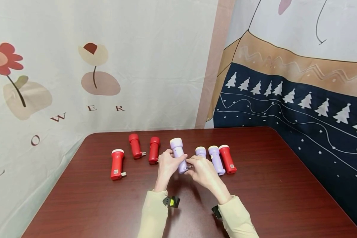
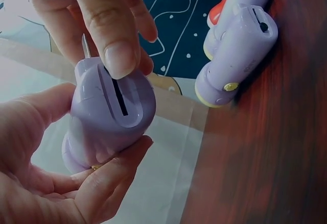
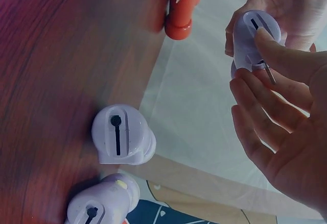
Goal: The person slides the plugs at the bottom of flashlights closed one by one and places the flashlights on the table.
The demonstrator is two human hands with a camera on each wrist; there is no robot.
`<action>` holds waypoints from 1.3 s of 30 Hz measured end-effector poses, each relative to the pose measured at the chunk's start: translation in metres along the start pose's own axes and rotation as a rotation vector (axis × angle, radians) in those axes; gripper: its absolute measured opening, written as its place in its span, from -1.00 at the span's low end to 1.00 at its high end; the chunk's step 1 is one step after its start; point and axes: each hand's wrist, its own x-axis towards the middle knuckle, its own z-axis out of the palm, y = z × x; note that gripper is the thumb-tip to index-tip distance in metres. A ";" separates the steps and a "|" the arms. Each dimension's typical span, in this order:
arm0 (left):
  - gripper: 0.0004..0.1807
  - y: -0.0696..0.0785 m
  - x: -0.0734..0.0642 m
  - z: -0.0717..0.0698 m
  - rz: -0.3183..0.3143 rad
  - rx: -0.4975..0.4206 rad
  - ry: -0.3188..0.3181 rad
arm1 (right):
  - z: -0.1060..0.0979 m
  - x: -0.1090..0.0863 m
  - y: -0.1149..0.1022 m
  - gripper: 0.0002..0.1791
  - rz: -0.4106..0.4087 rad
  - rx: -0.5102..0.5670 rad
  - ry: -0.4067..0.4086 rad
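Note:
My left hand [image 1: 167, 165] grips a light purple flashlight [image 1: 178, 151] above the table, its head towards the back. In the left wrist view the near end shows a dark slot [image 2: 121, 104], and a metal prong [image 2: 85, 46] sticks out at its side. My right hand [image 1: 206, 170] pinches that end, with the thumb [image 3: 281, 53] on the slot face and fingertips at the side by the prong. Two more purple flashlights stand right of the held one, the nearer [image 3: 120, 137] partly behind my right hand in the head view, the other [image 1: 216, 160] beside it.
A red flashlight [image 1: 227, 159] with a white rim stands at the right end of the row. To the left are three red ones: a white-rimmed one [image 1: 117, 164], a second [image 1: 135, 146] and a third [image 1: 154, 150]. Printed curtains [image 1: 154, 66] hang behind the brown table [image 1: 273, 198].

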 end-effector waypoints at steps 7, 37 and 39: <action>-0.51 0.003 -0.003 0.001 0.008 -0.009 0.004 | 0.000 -0.001 0.000 -0.62 -0.005 -0.034 0.029; -0.48 0.005 -0.003 0.004 0.002 -0.038 0.007 | 0.002 -0.002 0.003 -0.74 -0.065 -0.051 0.120; -0.48 0.005 -0.003 0.004 -0.001 -0.038 0.006 | 0.003 -0.002 0.003 -0.75 -0.060 -0.041 0.120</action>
